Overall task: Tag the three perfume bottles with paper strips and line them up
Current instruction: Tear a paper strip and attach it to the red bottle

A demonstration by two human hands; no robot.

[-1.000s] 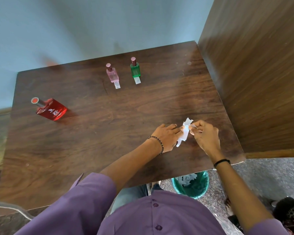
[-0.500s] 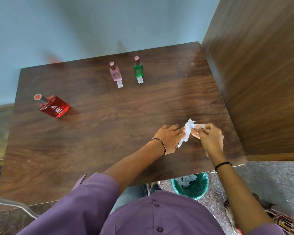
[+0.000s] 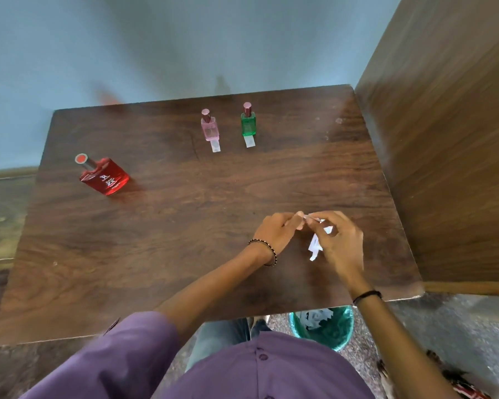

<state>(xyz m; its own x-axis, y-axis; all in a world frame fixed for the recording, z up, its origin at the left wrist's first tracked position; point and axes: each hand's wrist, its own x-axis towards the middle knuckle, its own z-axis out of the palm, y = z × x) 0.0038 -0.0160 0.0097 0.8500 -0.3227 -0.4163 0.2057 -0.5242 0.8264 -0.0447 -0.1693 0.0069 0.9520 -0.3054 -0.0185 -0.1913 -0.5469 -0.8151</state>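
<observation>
Lower right, the left hand (image 3: 274,231) and right hand (image 3: 340,243) both pinch a crumpled white paper strip (image 3: 314,248) over the dark wooden table (image 3: 185,240). Light, limp and easily torn, it seems best pinched near its ends. The untagged red glass bottle (image 3: 107,178) stands far left.

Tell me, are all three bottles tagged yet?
Not yet. Done: the pink bottle and green bottle stand side by side at the back, each with a strip at its base. In hand: the left hand and right hand pinch paper, seemingly making another strip. Left: the red bottle, off to the left, shows no strip and isn't in line.
</observation>
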